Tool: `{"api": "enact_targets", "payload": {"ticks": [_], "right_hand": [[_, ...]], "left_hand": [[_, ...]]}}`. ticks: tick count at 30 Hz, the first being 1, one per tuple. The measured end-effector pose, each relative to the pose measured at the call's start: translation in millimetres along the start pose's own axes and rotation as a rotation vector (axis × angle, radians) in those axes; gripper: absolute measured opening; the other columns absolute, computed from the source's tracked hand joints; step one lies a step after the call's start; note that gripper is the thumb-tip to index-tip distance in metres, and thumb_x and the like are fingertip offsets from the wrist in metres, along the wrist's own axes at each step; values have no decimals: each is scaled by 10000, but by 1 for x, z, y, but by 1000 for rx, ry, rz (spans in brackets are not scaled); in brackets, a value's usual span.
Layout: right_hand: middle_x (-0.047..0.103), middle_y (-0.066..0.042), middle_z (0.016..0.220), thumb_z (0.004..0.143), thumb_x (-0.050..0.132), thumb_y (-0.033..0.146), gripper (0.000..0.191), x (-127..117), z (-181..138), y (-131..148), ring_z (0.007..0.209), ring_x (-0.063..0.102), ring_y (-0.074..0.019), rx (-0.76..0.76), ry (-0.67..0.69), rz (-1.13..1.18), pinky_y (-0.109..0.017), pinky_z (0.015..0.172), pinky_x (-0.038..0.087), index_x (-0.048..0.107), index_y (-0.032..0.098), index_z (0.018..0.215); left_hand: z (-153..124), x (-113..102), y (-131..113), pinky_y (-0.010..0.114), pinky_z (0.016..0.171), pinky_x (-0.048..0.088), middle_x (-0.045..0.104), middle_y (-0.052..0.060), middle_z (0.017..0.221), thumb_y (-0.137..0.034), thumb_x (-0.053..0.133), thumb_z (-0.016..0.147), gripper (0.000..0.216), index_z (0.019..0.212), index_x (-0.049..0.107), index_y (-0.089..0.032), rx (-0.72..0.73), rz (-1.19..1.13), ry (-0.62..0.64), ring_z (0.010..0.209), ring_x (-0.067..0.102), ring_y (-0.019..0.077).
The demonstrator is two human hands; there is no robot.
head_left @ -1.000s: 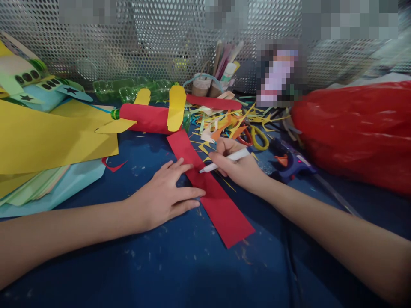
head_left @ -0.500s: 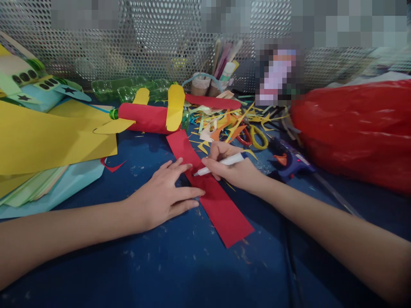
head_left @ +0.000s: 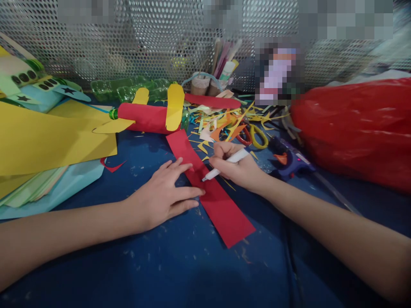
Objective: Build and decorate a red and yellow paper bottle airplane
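Observation:
A long strip of red paper (head_left: pixel 226 214) lies slantwise on the blue table (head_left: pixel 154 265). Spread fingers of my left hand (head_left: pixel 167 192) rest on the strip's left edge. In my right hand (head_left: pixel 237 167) is a white marker pen (head_left: pixel 223 164), pinched between thumb and fingers, its tip low over the strip beside my left fingertips. Whether the tip touches the paper I cannot tell. Just beyond the strip's far end lies a green bottle wrapped in red paper (head_left: pixel 144 116), with yellow paper pieces (head_left: pixel 175 107) attached like wings.
Paper scraps (head_left: pixel 221 122) and yellow-and-red-handled scissors (head_left: pixel 258 137) lie behind my right hand. A blue glue gun (head_left: pixel 293 160) sits right of it, near a red plastic bag (head_left: pixel 353 132). Yellow sheets (head_left: pixel 58 137) are stacked left; green bottles (head_left: pixel 135 87) lie by the mesh.
My right hand and the marker have shifted slightly right and toward me along the red strip. My left hand stays in place.

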State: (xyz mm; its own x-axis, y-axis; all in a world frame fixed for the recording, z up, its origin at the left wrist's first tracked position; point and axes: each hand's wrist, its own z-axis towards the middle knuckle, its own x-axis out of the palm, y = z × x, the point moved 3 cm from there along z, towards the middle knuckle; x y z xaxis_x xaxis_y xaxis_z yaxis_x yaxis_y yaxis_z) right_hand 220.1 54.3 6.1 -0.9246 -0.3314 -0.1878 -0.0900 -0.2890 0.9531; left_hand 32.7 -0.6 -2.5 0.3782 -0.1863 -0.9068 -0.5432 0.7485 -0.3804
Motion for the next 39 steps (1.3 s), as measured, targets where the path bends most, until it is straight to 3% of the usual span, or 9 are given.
{"api": "enact_targets", "payload": {"ticks": [8, 16, 22, 26, 28, 30, 33, 36, 39], "right_hand": [[454, 54, 392, 859, 569, 452, 328, -15, 12, -12, 360, 374, -80, 129, -317, 256, -209, 360, 214, 518, 211, 644], [547, 28, 441, 812, 617, 455, 320, -10, 9, -6, 384, 411, -75, 128, -176, 211, -206, 396, 271, 564, 193, 636], [480, 49, 386, 812, 582, 404, 271, -9, 9, -10, 350, 369, -82, 136, -217, 249, -219, 374, 214, 535, 206, 634], [317, 92, 353, 839, 588, 385, 319, -30, 13, -8, 342, 246, -77, -30, -535, 213, -243, 381, 166, 461, 228, 593], [336, 86, 395, 816, 626, 385, 324, -48, 16, -3, 371, 255, -87, -131, -749, 210, -253, 389, 169, 432, 241, 600], [388, 72, 452, 794, 629, 376, 279, -61, 18, 4, 408, 293, -100, -157, -863, 268, -256, 394, 183, 439, 253, 630], [441, 55, 492, 799, 556, 343, 168, -63, 21, 17, 435, 339, -99, -101, -740, 370, -244, 401, 210, 482, 243, 687], [439, 63, 435, 795, 537, 307, 127, -41, 16, 30, 391, 350, -86, -53, -460, 349, -235, 388, 216, 492, 231, 705], [485, 68, 452, 822, 589, 322, 224, -13, 7, 32, 374, 419, -84, 34, -203, 266, -231, 377, 252, 443, 236, 676]], "left_hand": [[-2, 2, 0, 608, 1146, 239, 412, 116, 1487, -418, 451, 978, 336, 1196, 674, -295, -19, -21, -53, 1440, 283, 348], [0, -10, -2, 476, 1149, 328, 529, 111, 1379, -364, 360, 1014, 344, 1102, 650, -201, -96, -137, -125, 1364, 420, 251], [2, -17, -3, 406, 1092, 394, 526, 99, 1306, -351, 401, 1000, 316, 1121, 657, -210, -131, -152, -159, 1273, 476, 228], [1, -16, -5, 403, 1036, 417, 559, 99, 1162, -350, 386, 1005, 336, 1109, 669, -203, -73, -122, -208, 1164, 513, 220], [1, -17, -6, 395, 992, 436, 581, 93, 1090, -338, 378, 1007, 336, 1113, 661, -192, -76, -118, -206, 1087, 533, 214], [2, -20, -5, 387, 956, 448, 610, 77, 1027, -324, 382, 1004, 316, 1115, 644, -187, -104, -128, -219, 1018, 547, 208], [2, -23, -1, 368, 909, 467, 645, 55, 984, -319, 422, 984, 261, 1098, 622, -196, -204, -190, -273, 968, 567, 204], [2, -23, 7, 362, 872, 483, 658, 40, 974, -336, 459, 962, 259, 1165, 580, -230, -351, -304, -288, 970, 594, 208], [2, -21, 13, 380, 895, 478, 672, 24, 963, -355, 507, 941, 291, 1206, 503, -236, -434, -431, -284, 954, 634, 203]]}}
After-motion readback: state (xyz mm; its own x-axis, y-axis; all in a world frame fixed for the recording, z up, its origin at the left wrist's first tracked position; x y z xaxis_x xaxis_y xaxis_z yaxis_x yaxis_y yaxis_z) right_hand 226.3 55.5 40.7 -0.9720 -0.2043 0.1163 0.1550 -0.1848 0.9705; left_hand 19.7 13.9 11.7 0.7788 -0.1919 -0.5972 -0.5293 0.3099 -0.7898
